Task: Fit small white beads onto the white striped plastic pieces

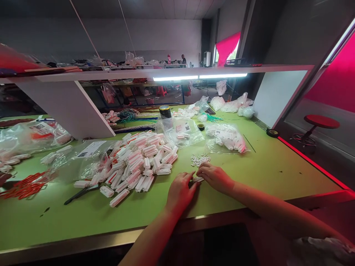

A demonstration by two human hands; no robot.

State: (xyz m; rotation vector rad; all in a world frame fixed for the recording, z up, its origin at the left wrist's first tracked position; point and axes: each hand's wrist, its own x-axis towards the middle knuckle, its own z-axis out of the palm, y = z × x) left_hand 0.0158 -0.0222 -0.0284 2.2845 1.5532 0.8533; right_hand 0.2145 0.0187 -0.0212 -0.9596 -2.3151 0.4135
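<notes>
Between my two hands, low over the green tabletop, is a small white plastic housing. My left hand grips it from the left with thumb and fingers. From the right, the bent fingers of my right hand meet at its top; whether they pinch a tiny part is hidden. Just beyond my fingertips lies a small heap of tiny white pieces. To the left of my left hand spreads a large pile of white plastic housings, some with orange-red parts.
Clear plastic bags of white parts lie behind the tiny pieces. Black tape rolls stand farther back. Black scissors and orange strips lie at left. A lit shelf spans the table; a red stool stands at right.
</notes>
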